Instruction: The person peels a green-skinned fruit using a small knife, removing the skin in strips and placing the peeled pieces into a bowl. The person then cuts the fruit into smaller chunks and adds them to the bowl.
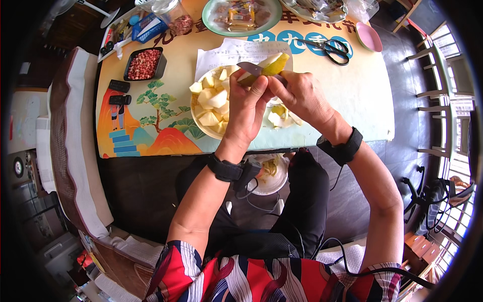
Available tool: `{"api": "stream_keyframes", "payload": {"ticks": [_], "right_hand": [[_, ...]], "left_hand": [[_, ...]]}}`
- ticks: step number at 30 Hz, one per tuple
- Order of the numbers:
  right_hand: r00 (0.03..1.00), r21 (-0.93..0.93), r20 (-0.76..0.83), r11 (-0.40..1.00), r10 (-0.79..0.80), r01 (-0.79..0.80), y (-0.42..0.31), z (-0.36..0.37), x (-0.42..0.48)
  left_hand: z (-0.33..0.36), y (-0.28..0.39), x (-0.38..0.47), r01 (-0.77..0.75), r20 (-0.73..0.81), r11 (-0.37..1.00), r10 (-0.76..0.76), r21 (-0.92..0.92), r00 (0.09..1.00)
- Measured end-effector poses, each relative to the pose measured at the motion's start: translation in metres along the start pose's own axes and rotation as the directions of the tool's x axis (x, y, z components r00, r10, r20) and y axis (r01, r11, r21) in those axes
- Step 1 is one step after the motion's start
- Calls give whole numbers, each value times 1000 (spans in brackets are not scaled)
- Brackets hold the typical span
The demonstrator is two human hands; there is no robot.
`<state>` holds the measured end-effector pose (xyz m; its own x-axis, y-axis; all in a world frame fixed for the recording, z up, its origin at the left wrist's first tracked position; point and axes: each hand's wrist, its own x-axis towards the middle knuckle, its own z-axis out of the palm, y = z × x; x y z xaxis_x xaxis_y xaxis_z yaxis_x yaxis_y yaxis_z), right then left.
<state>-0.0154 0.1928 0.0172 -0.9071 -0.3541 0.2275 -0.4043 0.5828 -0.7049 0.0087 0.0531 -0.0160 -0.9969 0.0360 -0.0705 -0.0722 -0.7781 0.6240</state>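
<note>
My left hand (248,92) holds a partly peeled piece of fruit (274,64) with yellow-green skin, above the table. In my right hand (302,92) is a knife (249,68), its handle mostly hidden by the fingers and its blade pointing left against the fruit. Below and left of my hands stands a round bowl (193,109) of pale, peeled fruit chunks (208,99). Fruit peelings and scraps (281,116) lie on the table beneath my right hand. Written paper sheets (211,56) lie behind the bowl.
Black-handled scissors (334,51) and a pink plate (369,37) lie at the back right. A black tray of small reddish pieces (144,65) stands left. Farther back are a plate of wrapped snacks (211,26) and a blue basket (145,32). A bin with peelings (277,179) stands below the table edge.
</note>
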Motion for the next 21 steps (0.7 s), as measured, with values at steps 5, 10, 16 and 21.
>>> {"api": "stream_keyframes", "payload": {"ticks": [5,10,16,21], "right_hand": [[996,156,-33,985,86,-80,0,-5,2],[989,167,1,975,149,-147,8,-2,1],[992,165,-12,978,129,-125,5,3,-2],[998,147,3,987,60,-60,5,4,-7]], "left_hand": [[-2,7,-4,26,11,999,-26,44,1000],[0,4,-8,33,2,997,-33,74,999],[4,-1,-6,-22,-26,997,24,80,999],[4,-1,-9,8,-34,989,-3,147,999]]}}
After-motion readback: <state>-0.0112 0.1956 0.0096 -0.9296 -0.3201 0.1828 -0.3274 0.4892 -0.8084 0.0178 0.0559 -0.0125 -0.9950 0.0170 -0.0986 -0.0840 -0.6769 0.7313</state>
